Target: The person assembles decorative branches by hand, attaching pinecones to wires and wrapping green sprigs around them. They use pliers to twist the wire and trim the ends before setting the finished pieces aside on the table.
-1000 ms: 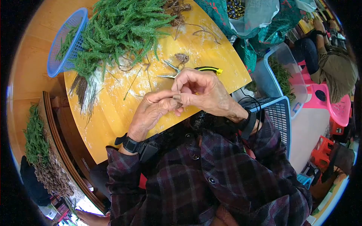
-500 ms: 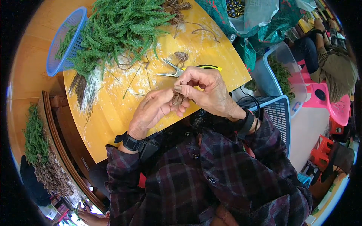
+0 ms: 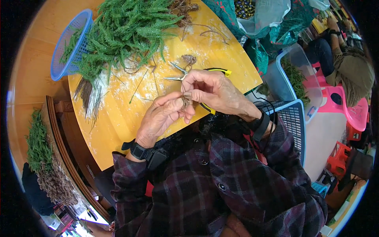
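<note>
A blue plastic mesh basket (image 3: 69,47) and a heap of green feathery sprigs (image 3: 122,31) lie uncut on the yellow round surface (image 3: 118,114). The left hand (image 3: 164,116) and right hand (image 3: 213,91) pinch one small brown root clump (image 3: 186,98) between closed fingers; yellow-handled pliers (image 3: 197,73) rest beyond, unused.

We get one head-worn fisheye view, looking steeply down and close over the yellow counter (image 3: 118,118); its rim bends, perhaps hiding the edges.
</note>
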`<control>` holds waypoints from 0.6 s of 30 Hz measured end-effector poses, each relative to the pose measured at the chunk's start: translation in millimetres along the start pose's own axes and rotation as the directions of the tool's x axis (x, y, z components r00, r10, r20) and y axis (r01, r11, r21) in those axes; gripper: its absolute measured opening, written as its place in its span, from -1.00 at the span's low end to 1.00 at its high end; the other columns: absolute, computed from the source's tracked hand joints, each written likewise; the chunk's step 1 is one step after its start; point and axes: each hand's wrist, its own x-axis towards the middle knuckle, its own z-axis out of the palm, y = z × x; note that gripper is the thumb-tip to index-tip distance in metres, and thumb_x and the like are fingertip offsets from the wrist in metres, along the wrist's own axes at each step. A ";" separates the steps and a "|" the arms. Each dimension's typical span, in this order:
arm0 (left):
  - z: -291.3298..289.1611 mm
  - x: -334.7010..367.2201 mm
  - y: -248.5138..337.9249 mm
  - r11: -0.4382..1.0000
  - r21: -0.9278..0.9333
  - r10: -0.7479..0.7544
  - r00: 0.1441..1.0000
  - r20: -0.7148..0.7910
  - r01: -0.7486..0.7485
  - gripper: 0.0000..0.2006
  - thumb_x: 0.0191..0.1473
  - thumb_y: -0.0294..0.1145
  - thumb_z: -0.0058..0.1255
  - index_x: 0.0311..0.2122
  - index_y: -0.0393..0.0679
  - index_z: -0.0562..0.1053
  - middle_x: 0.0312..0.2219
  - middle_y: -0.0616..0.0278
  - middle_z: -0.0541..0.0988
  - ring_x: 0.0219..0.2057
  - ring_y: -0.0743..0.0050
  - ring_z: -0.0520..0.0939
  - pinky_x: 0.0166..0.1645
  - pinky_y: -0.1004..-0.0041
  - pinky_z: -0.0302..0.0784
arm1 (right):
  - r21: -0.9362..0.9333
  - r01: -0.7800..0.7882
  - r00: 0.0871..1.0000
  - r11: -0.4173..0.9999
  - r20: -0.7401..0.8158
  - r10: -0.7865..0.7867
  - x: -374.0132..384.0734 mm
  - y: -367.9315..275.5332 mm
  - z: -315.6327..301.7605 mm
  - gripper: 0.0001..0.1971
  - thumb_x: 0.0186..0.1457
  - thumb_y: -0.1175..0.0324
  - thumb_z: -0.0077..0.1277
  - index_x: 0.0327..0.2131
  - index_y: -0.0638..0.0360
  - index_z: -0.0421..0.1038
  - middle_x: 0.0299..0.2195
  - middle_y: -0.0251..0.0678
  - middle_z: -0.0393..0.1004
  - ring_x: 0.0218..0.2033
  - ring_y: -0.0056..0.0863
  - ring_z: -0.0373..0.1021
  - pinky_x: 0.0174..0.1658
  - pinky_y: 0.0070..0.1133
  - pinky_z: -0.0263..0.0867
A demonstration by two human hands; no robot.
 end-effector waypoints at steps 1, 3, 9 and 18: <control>1.0 -0.3 -0.5 1.000 0.001 0.011 1.000 -0.005 -0.011 -0.68 0.18 -0.31 -0.15 -0.11 -0.38 0.37 -0.36 0.09 0.51 -0.34 0.39 0.52 -0.24 0.46 0.41 | 0.028 -0.025 1.000 0.999 0.017 0.024 -0.1 0.5 -0.5 -0.91 0.16 0.45 -0.07 -0.33 0.28 0.32 -0.46 -0.41 0.38 -0.45 -0.70 0.35 -0.36 -0.68 0.28; 3.1 -0.7 -1.4 0.999 0.005 0.035 0.999 -0.015 -0.035 -0.69 0.18 -0.29 -0.15 -0.13 -0.37 0.38 -0.37 0.10 0.51 -0.36 0.39 0.51 -0.24 0.46 0.40 | 0.055 -0.049 0.998 0.997 0.036 0.047 -0.4 -0.5 -0.8 -0.91 0.16 0.45 -0.06 -0.35 0.28 0.33 -0.44 -0.41 0.38 -0.43 -0.70 0.34 -0.36 -0.68 0.28; 1.6 4.2 -6.3 0.993 -0.110 0.038 0.999 0.002 -0.037 -0.68 0.17 -0.23 -0.12 -0.19 -0.34 0.39 -0.40 0.11 0.50 -0.40 0.39 0.50 -0.28 0.47 0.40 | -0.461 0.309 0.929 0.832 -0.043 -0.369 -0.6 -9.2 1.2 -0.96 -0.03 0.50 0.07 -0.45 0.20 0.42 -0.43 -0.37 0.41 -0.39 -0.52 0.36 -0.35 -0.61 0.27; -5.0 -0.9 4.6 0.995 -0.043 -0.096 0.995 -0.021 0.095 -0.67 0.16 -0.23 -0.10 -0.21 -0.37 0.39 -0.47 0.09 0.50 -0.46 0.37 0.49 -0.37 0.46 0.42 | -0.807 0.391 0.842 0.444 0.118 -0.526 3.7 -21.2 0.1 -0.88 -0.18 0.37 0.15 -0.46 0.04 0.48 -0.39 -0.51 0.45 -0.22 -0.44 0.30 -0.17 -0.46 0.19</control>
